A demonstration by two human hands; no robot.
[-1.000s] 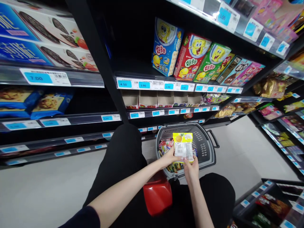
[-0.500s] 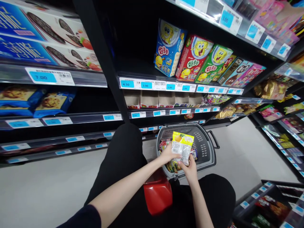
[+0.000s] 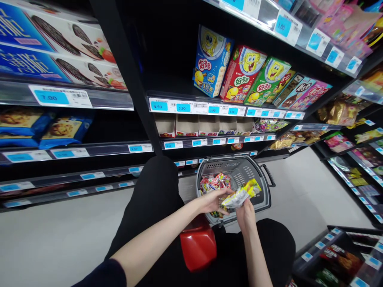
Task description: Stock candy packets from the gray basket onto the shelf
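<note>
Above a grey shopping basket point(image 3: 263, 187) I have a yellow and silver snack packet point(image 3: 237, 198) between my two hands. It is tilted, with its yellow end pointing to the upper right. My left hand point(image 3: 213, 200) has fingers and thumb around the packet's left end. My right hand point(image 3: 246, 214) grips its lower right side. Several colourful candy packets point(image 3: 217, 182) lie inside the basket on the left. Other packets below my left hand are partly hidden.
Shelves ahead carry blue, red and green SpongeBob boxes point(image 3: 241, 75) above a row of small open cartons point(image 3: 187, 125). Blue cookie packs point(image 3: 64, 129) are on the left. Between my knees is a red glossy object point(image 3: 199, 247). Another shelf unit point(image 3: 356, 187) stands right.
The packet has turned from upright and facing me to a slant, its yellow end swinging right. My right hand moved slightly right, and more of the candy in the basket shows.
</note>
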